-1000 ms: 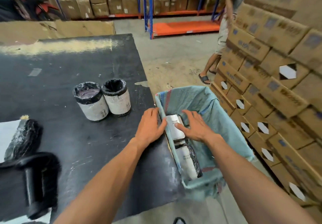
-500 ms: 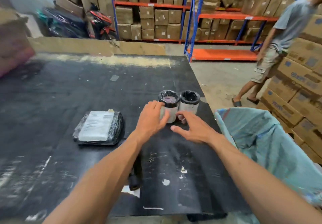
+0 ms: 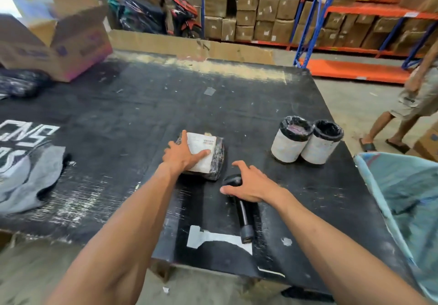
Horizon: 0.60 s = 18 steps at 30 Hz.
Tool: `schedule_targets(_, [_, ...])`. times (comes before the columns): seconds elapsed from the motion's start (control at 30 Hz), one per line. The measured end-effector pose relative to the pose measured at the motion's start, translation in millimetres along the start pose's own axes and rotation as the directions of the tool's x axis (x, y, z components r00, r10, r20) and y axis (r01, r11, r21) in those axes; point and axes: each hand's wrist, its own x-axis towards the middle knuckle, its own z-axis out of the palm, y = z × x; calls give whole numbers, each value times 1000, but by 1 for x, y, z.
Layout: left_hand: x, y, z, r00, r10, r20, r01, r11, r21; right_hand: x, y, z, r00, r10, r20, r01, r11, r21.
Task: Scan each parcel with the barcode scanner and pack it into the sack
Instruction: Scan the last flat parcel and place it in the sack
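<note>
Steadying the next parcel while reaching for the scanner.

The left hand (image 3: 182, 155) rests flat, fingers spread, on the black-wrapped parcel (image 3: 205, 156), label up for scanning; the right hand (image 3: 248, 185) hovers with fingers loosely spread over the barcode scanner (image 3: 240, 206) on the desk (image 3: 142, 105), apparently not yet gripping. The sack (image 3: 403, 186) waits open at the desk's right edge.

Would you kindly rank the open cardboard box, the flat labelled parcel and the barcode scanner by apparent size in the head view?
1. Open cardboard box, clearly largest though farthest.
2. Flat labelled parcel and barcode scanner: look alike in extent; a hand hides part of each, so unranked.
</note>
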Motion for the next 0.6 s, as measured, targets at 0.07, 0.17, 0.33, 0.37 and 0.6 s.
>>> schedule_targets(0.07, [6,-3,-6,995,-9,95,8,1000,11,2,-2,6,998,68,-14,-66,992,108])
schedule_targets(0.17, [6,-4,-11,983,-2,183,7,1000,-23,1,-3,11,975,221,12,-211,915,345])
schedule_targets(0.33, [-11,3,-13,997,-33,65,38,996,-80,1,6,13,976,211,59,-194,709,678])
schedule_targets(0.37, [-15,4,-14,999,-28,44,32,994,-107,-1,7,8,979,195,64,-180,664,726])
schedule_targets(0.6, [-41,8,-14,993,2,-120,-40,948,-315,-1,0,-43,973,168,-159,67,454,888])
